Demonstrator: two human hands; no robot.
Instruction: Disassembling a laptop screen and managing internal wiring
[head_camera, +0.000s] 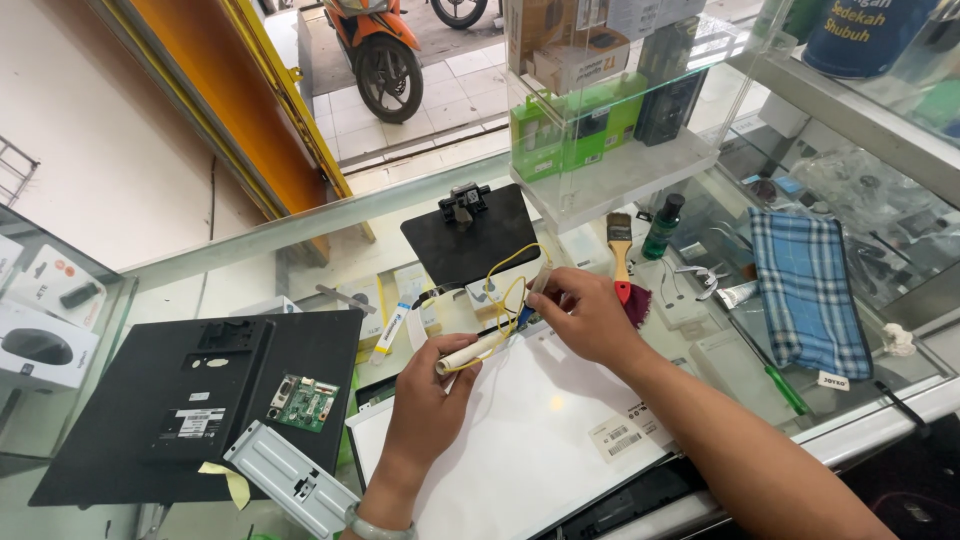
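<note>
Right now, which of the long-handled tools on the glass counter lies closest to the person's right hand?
The paintbrush, with its wooden handle and red end, lies right beside the right hand. The green-handled screwdriver lies farther off, by the checked cloth.

Daylight falls on a glass worktop (300, 235) with a metal edge. Beyond the grip, past the worktop's far edge, an orange door frame (255, 110) stands against a pale plaster wall (110, 150). Farther out lies a tiled floor (450, 90) where an orange scooter (380, 45) is parked. Up and right of the grip stands a clear display case (620, 160), with a glass shelf (860, 110) beside it.
</note>
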